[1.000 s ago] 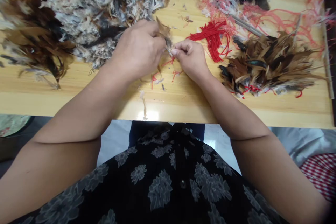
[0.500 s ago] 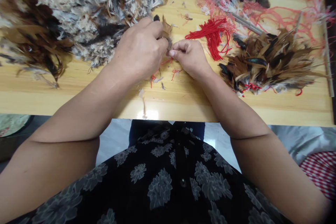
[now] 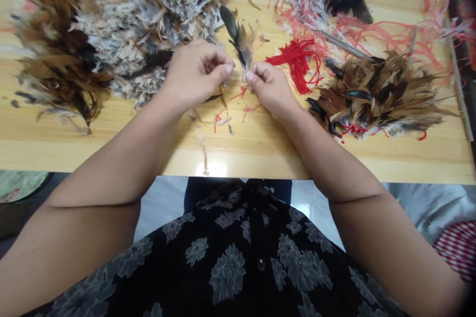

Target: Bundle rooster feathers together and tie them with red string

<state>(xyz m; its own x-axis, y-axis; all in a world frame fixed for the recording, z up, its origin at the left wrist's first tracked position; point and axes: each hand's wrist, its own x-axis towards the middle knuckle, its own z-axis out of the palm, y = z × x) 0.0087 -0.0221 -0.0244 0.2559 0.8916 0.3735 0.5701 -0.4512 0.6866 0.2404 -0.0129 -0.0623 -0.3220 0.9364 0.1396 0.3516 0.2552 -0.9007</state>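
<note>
My right hand (image 3: 268,85) pinches the quill ends of a small bunch of dark and brown feathers (image 3: 238,38), which stands up from the fingers over the wooden table (image 3: 260,148). My left hand (image 3: 197,72) is just left of it, fingers curled in a pinch near the quills; what it grips is too small to make out. Short red thread scraps (image 3: 241,104) lie on the table under both hands. A skein of red thread (image 3: 297,58) lies just right of my right hand.
A big heap of loose brown, grey and white feathers (image 3: 111,34) covers the table's left. A pile of tied brown feather bunches (image 3: 379,91) lies at the right. Tangled pink and red strings with thin sticks (image 3: 334,15) lie at the back right.
My hands have drawn slightly apart. The small feather bunch, earlier half hidden behind my left hand, now stands free in my right hand's pinch, with a dark feather showing.
</note>
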